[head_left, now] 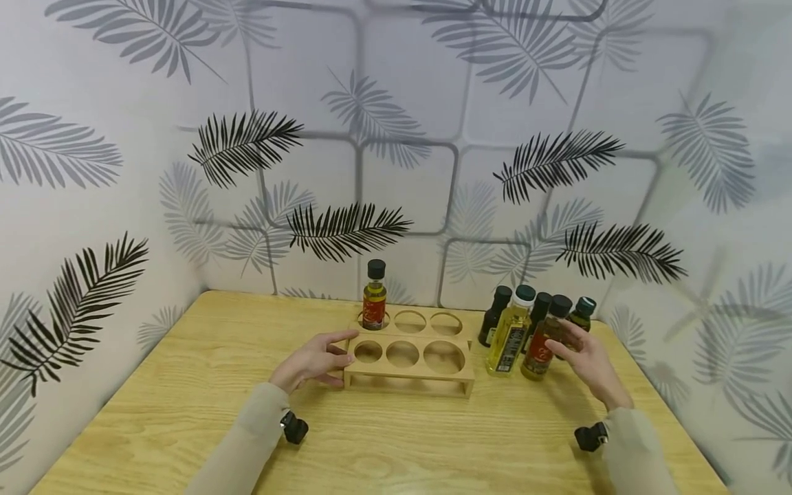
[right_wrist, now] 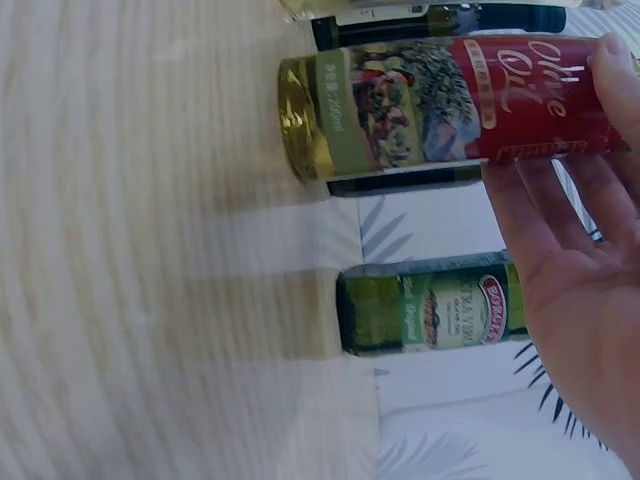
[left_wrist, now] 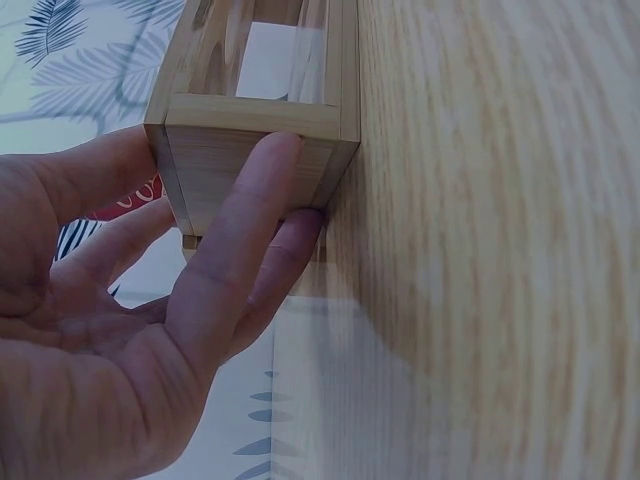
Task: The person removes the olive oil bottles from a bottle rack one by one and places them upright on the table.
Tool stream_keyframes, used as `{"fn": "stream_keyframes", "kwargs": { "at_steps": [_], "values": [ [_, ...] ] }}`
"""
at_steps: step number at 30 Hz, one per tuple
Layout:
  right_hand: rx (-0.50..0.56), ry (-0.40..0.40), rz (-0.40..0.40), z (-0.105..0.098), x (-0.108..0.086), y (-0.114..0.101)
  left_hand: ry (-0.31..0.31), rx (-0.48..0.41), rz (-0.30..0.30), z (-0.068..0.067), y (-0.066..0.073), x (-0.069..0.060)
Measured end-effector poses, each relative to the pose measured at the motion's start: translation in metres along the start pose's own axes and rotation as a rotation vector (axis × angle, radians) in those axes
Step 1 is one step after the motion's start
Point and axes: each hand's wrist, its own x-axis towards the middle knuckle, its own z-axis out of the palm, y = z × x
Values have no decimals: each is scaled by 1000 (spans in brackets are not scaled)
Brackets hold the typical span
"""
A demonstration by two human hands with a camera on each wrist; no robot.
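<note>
A wooden two-tier rack [head_left: 405, 375] with round holes stands mid-table. A small red-labelled oil bottle [head_left: 374, 306] with a dark cap sits upright in its back left hole. My left hand [head_left: 312, 361] rests on the rack's left end; in the left wrist view its extended fingers [left_wrist: 235, 235] touch the wooden end panel [left_wrist: 225, 165]. At the right, my right hand [head_left: 584, 361] holds a red-labelled olive oil bottle [head_left: 538, 350] between thumb and fingers. That olive oil bottle [right_wrist: 430, 105] shows its printed label in the right wrist view. I cannot tell whether its base touches the table.
Left of the held bottle stands a yellow oil bottle [head_left: 509, 337], with a dark bottle [head_left: 493, 320] behind it. Another dark bottle [head_left: 540, 313] is partly hidden between them. A green bottle [right_wrist: 430, 308] stands behind the right hand. The patterned wall [head_left: 402, 172] borders the wooden table [head_left: 204, 364].
</note>
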Motion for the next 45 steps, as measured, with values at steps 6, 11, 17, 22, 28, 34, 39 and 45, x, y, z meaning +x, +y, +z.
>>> {"fn": "stream_keyframes", "kwargs": {
  "at_steps": [6, 11, 17, 22, 28, 34, 39, 45],
  "values": [
    [-33, -8, -29, -6, 0, -2, 2, -5, 1, -1, 0, 1],
    [-34, -25, -27, -9, 0, 1, 0, -3, 0, -1, 1, 0],
    [-23, -48, 1, -11, -1, 4, -2, -7, -3, 1, 1, 0],
    [-17, -61, 3, -13, -2, 7, -10, 0, 5, 1, 0, 1],
    [2, -53, -26, -14, -1, 9, -6, 2, 6, 0, -1, 1],
    [5, -48, -18, -14, 0, 7, 5, 0, 0, -1, 0, 1],
    [10, -27, -11, -13, -3, 8, 5, 2, -1, -1, 0, 0],
    [140, 53, -27, -15, -12, 8, 8, 5, -11, 0, 1, 0]
  ]
}}
